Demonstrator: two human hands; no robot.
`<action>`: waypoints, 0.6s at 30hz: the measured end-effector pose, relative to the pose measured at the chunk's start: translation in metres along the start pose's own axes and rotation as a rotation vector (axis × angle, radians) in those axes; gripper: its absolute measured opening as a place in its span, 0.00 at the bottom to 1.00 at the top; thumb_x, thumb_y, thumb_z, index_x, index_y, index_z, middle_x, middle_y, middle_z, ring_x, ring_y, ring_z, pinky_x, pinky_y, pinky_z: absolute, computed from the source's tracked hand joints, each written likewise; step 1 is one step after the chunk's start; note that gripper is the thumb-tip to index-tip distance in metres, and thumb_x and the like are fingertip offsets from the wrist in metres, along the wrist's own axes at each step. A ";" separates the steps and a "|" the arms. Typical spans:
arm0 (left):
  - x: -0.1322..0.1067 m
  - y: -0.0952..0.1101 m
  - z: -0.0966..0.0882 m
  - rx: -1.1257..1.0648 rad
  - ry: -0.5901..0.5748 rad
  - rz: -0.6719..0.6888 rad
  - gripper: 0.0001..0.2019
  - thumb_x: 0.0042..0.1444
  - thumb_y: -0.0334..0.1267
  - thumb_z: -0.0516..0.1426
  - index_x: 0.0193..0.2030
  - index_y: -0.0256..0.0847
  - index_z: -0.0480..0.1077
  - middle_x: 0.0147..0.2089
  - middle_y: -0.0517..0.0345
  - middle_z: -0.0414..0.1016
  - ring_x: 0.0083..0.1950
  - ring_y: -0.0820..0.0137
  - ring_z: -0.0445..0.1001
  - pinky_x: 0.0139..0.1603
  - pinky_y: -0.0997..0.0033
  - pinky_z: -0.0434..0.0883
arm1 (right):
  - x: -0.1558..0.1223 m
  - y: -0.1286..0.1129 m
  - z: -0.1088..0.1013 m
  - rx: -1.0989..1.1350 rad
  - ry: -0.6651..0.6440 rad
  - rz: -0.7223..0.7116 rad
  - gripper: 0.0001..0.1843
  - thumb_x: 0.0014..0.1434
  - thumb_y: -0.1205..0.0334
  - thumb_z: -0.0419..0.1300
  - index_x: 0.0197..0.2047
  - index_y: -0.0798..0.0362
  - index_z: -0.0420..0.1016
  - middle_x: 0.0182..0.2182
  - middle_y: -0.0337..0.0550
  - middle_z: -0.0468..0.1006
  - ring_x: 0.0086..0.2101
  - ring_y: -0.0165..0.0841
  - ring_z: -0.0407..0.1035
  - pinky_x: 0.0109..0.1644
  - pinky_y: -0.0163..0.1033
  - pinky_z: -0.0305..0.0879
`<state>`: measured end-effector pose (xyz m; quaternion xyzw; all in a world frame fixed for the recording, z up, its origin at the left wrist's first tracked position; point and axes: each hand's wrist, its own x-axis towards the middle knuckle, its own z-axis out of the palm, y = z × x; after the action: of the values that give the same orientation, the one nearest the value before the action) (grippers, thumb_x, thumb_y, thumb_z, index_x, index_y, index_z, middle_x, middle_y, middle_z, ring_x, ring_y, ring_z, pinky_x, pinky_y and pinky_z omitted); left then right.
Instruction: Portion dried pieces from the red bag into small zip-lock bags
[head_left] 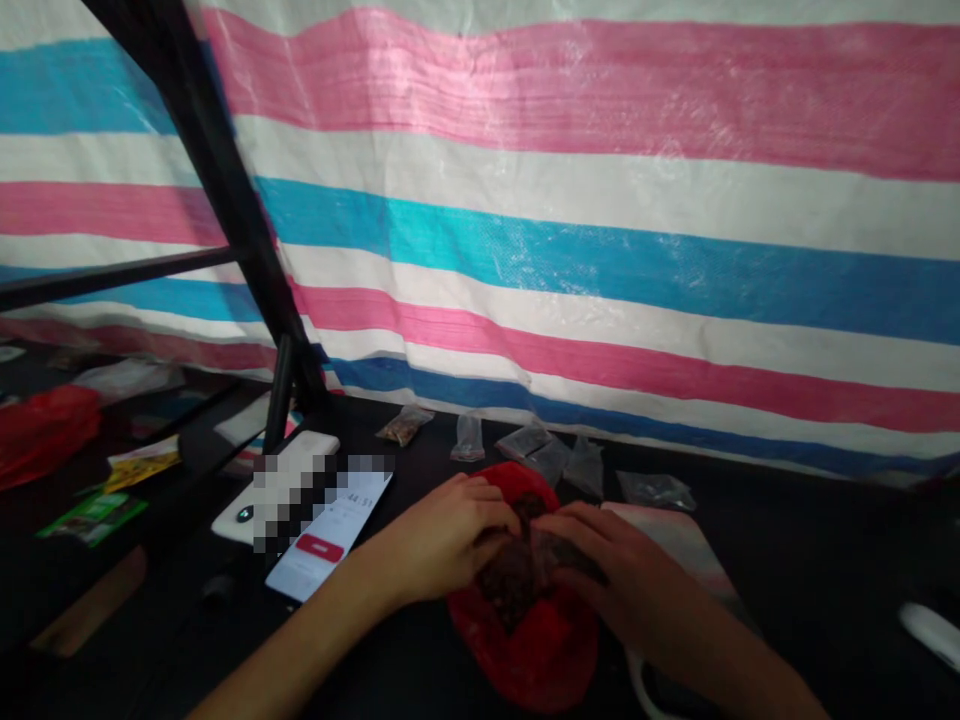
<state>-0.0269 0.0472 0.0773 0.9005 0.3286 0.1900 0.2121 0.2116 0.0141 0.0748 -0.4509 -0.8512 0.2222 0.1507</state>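
The screen of a slim, bright-lit phone [319,550] shows the digits "44:51"; pixelated blocks hide what stands before them, and the lettering on its red button is too blurred to read. A white, rounded, slab-like device [274,480] lies just beside it. At far left, a yellow packet [142,464] and a green packet [94,518] carry print too small to make out.

A red plastic bag [536,655] lies spread open on the black desk [810,540], between the two hands, with small dark brown pieces [502,590] in it. The left hand [469,530] has its fingers curled at the pieces; whether it grips any cannot be told. The right hand [600,555] is closed around a small clear plastic bag [551,555] over the red one.

Behind them, near the desk's back edge, a clear bag of brown bits [405,426] and several transparent plastic bags [536,448] lie in a row before a pink, blue and white striped tarp [600,220], which bounds reach forward. The phone sits close to the left forearm. A flat pale object [679,545] lies by the right hand; beyond it, black desk surface gives room sideways, up to a white object [930,635] at the right border.
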 end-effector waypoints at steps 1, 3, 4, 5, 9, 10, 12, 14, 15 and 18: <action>-0.001 -0.005 0.001 0.038 0.025 -0.008 0.08 0.64 0.28 0.58 0.43 0.43 0.77 0.42 0.59 0.79 0.47 0.66 0.76 0.52 0.66 0.68 | 0.006 -0.001 0.002 -0.029 0.005 0.010 0.26 0.62 0.74 0.59 0.61 0.45 0.74 0.56 0.46 0.78 0.55 0.41 0.73 0.62 0.49 0.68; 0.001 -0.011 0.006 0.083 0.093 0.001 0.09 0.65 0.29 0.56 0.44 0.43 0.77 0.43 0.58 0.79 0.47 0.65 0.75 0.53 0.64 0.67 | 0.014 0.002 0.006 -0.083 0.031 0.030 0.31 0.60 0.75 0.58 0.65 0.49 0.69 0.57 0.50 0.78 0.56 0.43 0.72 0.62 0.53 0.68; 0.002 -0.013 0.009 0.088 0.129 0.012 0.09 0.65 0.30 0.55 0.43 0.43 0.77 0.43 0.57 0.79 0.47 0.65 0.75 0.54 0.63 0.66 | 0.016 0.005 0.009 -0.104 0.044 0.029 0.32 0.60 0.76 0.57 0.67 0.51 0.67 0.56 0.51 0.79 0.55 0.44 0.73 0.61 0.54 0.69; 0.003 -0.014 0.013 0.083 0.164 0.025 0.09 0.65 0.31 0.55 0.43 0.43 0.77 0.43 0.57 0.79 0.47 0.65 0.74 0.54 0.62 0.66 | 0.017 0.009 0.012 -0.121 0.062 0.016 0.32 0.60 0.76 0.56 0.67 0.52 0.67 0.54 0.52 0.80 0.53 0.44 0.74 0.59 0.54 0.70; 0.000 -0.012 0.029 -0.006 0.244 0.053 0.10 0.60 0.33 0.59 0.47 0.44 0.75 0.48 0.58 0.80 0.52 0.63 0.72 0.59 0.59 0.64 | 0.018 0.021 0.024 -0.176 0.170 -0.073 0.27 0.65 0.75 0.52 0.65 0.50 0.69 0.50 0.51 0.82 0.48 0.43 0.76 0.53 0.53 0.75; -0.003 -0.011 0.032 -0.033 0.246 0.049 0.13 0.58 0.33 0.60 0.50 0.44 0.74 0.50 0.57 0.79 0.54 0.62 0.71 0.61 0.58 0.63 | 0.017 0.023 0.026 -0.183 0.196 -0.081 0.27 0.65 0.74 0.51 0.65 0.49 0.68 0.49 0.51 0.82 0.47 0.42 0.76 0.52 0.52 0.75; -0.007 -0.008 0.038 -0.083 0.235 0.016 0.19 0.54 0.34 0.63 0.53 0.44 0.71 0.53 0.55 0.78 0.56 0.60 0.70 0.64 0.56 0.62 | 0.016 0.026 0.030 -0.181 0.219 -0.066 0.28 0.66 0.73 0.52 0.68 0.48 0.65 0.49 0.50 0.82 0.47 0.42 0.76 0.53 0.51 0.76; -0.008 -0.007 0.043 -0.111 0.201 -0.033 0.23 0.51 0.35 0.65 0.54 0.44 0.70 0.55 0.54 0.77 0.57 0.58 0.69 0.65 0.54 0.62 | 0.015 0.027 0.031 -0.164 0.221 -0.024 0.28 0.67 0.72 0.53 0.68 0.47 0.66 0.49 0.49 0.81 0.48 0.41 0.76 0.54 0.50 0.76; -0.008 -0.007 0.044 -0.117 0.182 -0.051 0.24 0.50 0.34 0.65 0.55 0.44 0.69 0.56 0.54 0.76 0.57 0.58 0.69 0.66 0.54 0.61 | 0.015 0.027 0.032 -0.157 0.216 -0.009 0.28 0.67 0.72 0.53 0.68 0.46 0.66 0.49 0.48 0.81 0.48 0.40 0.76 0.54 0.49 0.76; -0.006 -0.009 0.048 -0.122 0.162 -0.084 0.24 0.52 0.32 0.64 0.57 0.45 0.67 0.58 0.55 0.75 0.59 0.58 0.68 0.66 0.53 0.61 | 0.012 0.030 0.034 -0.156 0.214 -0.007 0.28 0.68 0.72 0.52 0.69 0.44 0.65 0.51 0.48 0.81 0.49 0.39 0.76 0.55 0.47 0.76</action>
<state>-0.0124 0.0374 0.0309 0.8530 0.3701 0.2725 0.2473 0.2108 0.0308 0.0311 -0.4795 -0.8465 0.1057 0.2058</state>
